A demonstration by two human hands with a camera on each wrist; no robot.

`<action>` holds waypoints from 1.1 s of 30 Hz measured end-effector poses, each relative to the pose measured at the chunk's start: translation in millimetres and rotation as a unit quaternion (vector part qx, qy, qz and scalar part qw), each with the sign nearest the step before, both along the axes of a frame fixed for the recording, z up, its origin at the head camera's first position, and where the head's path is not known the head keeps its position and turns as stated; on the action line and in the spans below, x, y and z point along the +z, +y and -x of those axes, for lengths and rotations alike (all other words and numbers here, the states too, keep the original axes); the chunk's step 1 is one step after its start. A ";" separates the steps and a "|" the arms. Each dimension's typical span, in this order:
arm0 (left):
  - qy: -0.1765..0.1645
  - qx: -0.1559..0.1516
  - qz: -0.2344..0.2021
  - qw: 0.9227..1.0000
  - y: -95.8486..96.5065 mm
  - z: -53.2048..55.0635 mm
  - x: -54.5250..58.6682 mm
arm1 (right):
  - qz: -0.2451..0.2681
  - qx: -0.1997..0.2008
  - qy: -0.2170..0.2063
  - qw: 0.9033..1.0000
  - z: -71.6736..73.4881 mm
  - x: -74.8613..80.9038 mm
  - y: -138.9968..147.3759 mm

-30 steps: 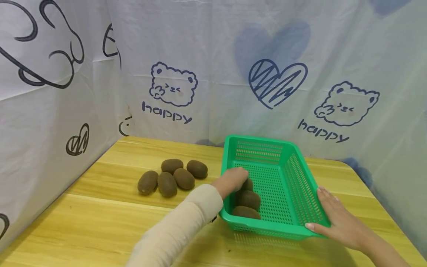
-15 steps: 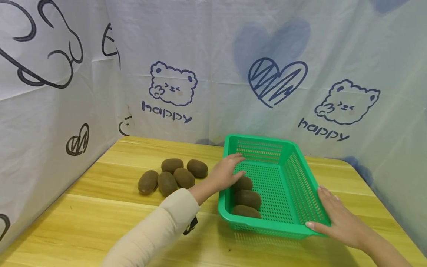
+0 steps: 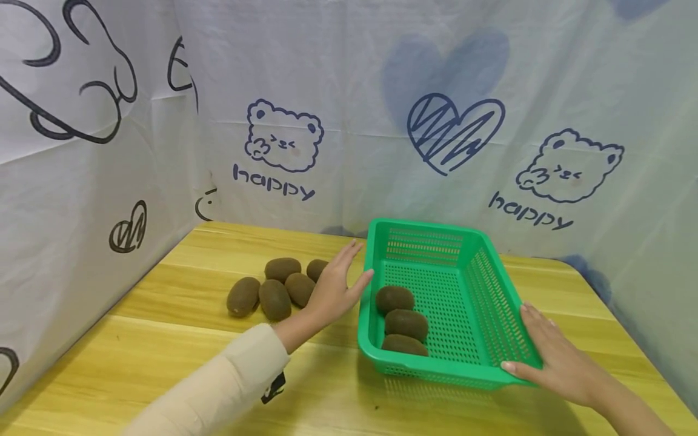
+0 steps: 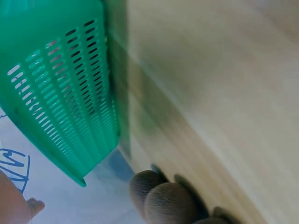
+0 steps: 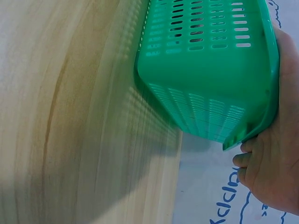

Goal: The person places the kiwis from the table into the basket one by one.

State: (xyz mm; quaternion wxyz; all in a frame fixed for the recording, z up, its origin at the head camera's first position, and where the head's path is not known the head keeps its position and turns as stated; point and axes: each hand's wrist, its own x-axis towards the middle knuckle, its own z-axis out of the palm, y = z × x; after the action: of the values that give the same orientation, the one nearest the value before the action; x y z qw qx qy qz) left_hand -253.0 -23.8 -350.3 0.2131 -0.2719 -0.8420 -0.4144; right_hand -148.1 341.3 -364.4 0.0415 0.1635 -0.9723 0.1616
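My left hand (image 3: pixel 334 292), its fingers extended and holding nothing, hovers just outside the left wall of a green perforated plastic basket (image 3: pixel 436 370). Behind that hand, several brown fuzzy kiwis (image 3: pixel 275 300) sit in a cluster on the table; the hand partly covers one. Three more kiwis (image 3: pixel 406 325) lie in a row inside the basket, along its left side near the front. At the basket's front right corner, my right hand (image 3: pixel 564 366) grips the rim, thumb on the front edge and fingers along the right side. The left wrist view shows some table kiwis (image 4: pixel 170 203) beyond the basket's wall.
The yellow wood-grain table (image 3: pixel 163 351) ends at the back against a pale curtain (image 3: pixel 360 109) with bear, heart and lettering prints. More curtain encloses the left and right sides. A dark strap (image 3: pixel 274 387) shows under the left sleeve.
My left hand has let go of a kiwi in the basket, lifted out over the left rim and moved left. My right hand and the basket stay put.
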 end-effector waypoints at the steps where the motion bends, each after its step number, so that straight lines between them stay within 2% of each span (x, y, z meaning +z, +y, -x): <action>1: -0.002 0.004 -0.010 1.000 -2.4 -1.3 -1.6 | 0.001 0.000 -0.001 1.000 0.0 0.0 0.1; 8: -0.007 0.029 -0.060 0.998 -21.4 -12.1 -13.9 | 0.007 -0.001 -0.006 1.000 0.4 -0.6 0.9; 19: -0.038 0.061 -0.041 0.997 -54.4 -26.7 -40.7 | 0.006 -0.001 -0.003 1.000 -0.3 -0.3 -0.3; 26: -0.096 0.098 -0.023 0.990 -71.6 -31.1 -53.9 | 0.007 -0.001 -0.008 1.000 0.5 0.4 -0.4; 33: -0.146 0.135 -0.003 0.980 -86.6 -33.7 -60.3 | 0.017 0.000 -0.016 1.000 0.1 -0.2 0.4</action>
State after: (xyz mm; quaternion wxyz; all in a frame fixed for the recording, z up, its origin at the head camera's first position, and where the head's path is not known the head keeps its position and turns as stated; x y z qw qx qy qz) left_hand -219.4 -110.5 -410.6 0.1423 -0.0919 -0.8915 -0.4201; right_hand -148.2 341.7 -364.6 0.0284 0.1600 -0.9700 0.1810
